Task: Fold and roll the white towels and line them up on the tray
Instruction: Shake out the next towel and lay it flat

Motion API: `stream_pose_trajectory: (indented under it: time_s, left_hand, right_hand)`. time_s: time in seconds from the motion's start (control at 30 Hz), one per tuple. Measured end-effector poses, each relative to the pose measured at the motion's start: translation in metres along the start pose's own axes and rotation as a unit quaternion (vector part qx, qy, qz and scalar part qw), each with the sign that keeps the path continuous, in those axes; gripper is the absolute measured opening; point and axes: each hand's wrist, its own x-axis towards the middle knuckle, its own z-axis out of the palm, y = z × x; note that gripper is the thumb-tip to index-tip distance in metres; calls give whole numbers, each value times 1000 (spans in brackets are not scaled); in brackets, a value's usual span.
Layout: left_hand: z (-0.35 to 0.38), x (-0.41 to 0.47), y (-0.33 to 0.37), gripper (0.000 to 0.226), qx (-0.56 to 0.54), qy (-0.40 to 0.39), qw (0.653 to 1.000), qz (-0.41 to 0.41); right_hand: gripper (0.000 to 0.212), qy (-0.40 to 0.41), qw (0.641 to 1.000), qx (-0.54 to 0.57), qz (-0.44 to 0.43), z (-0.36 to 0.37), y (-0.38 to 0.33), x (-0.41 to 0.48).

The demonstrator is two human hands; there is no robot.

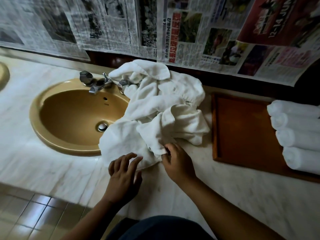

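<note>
A heap of crumpled white towels (155, 108) lies on the marble counter, spilling over the right edge of the sink. My right hand (176, 161) pinches the near corner of one towel at the heap's front. My left hand (123, 172) hovers just left of it with fingers spread, its fingertips touching the towel's lower edge. At the right stands a brown wooden tray (242, 129). Several rolled white towels (297, 135) lie side by side on the tray's right part.
A tan oval sink (69, 118) with a chrome tap (97, 84) sits in the counter at left. Newspaper sheets (155, 26) cover the wall behind. The marble counter's front edge (52, 191) runs above a tiled floor at lower left.
</note>
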Motion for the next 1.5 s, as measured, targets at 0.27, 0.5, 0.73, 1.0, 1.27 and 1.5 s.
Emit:
stream_pose_trajectory:
  time_s: [0.27,0.5,0.73,1.0,1.27,1.5]
  left_hand:
    - [1,12,1,54,-26,-42,999,-17]
    - [2,54,18,67,-32,8,999,9]
    - [-8,101,38,36,-76,53,996,0]
    - [-161,267,168,22,-192,220,938,188]
    - [-382,379,343,20,-142,420,822,357]
    - [-499,405,405,19,-110,527,778,323]
  right_hand:
    - [18,-15,999,27,-26,-15,-6,-7]
    - [23,11,995,85,-53,-19,-16,-2]
    - [22,112,988,86,-69,-43,-21,16]
    - [15,371,921,91,-72,-245,-61,121]
    - [39,289,943,-132,-103,-537,-134,136]
    - [30,363,909,-156,-134,-672,-173,91]
